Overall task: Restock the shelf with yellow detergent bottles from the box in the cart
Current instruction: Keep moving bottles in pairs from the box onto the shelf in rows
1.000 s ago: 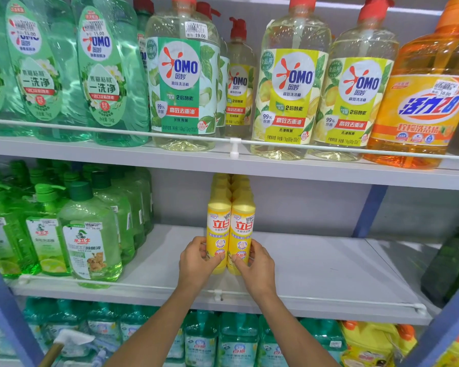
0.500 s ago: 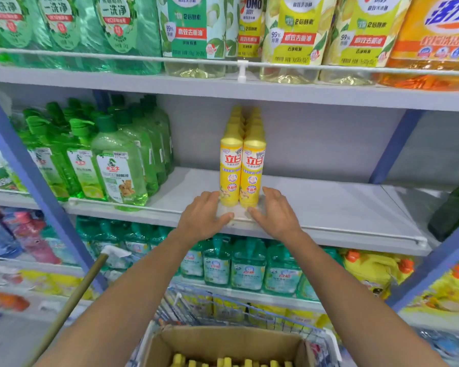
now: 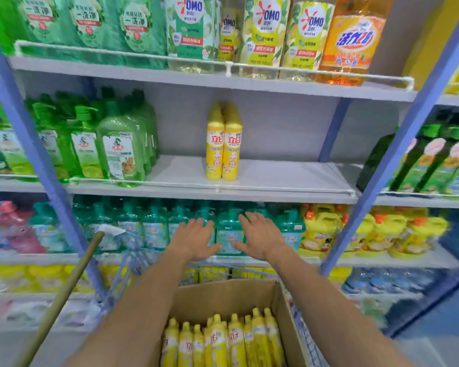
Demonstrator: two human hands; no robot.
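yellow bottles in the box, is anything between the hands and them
Nothing visible does. The cardboard box is open on top, and the yellow bottles stand with their caps exposed. The left hand and right hand hover open and empty just past its far wall.

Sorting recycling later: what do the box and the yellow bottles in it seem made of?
Box: looks like cardboard, matte brown with a raw cut rim. Yellow bottles: probably plastic, smooth and slightly glossy, with highlights on their shoulders.
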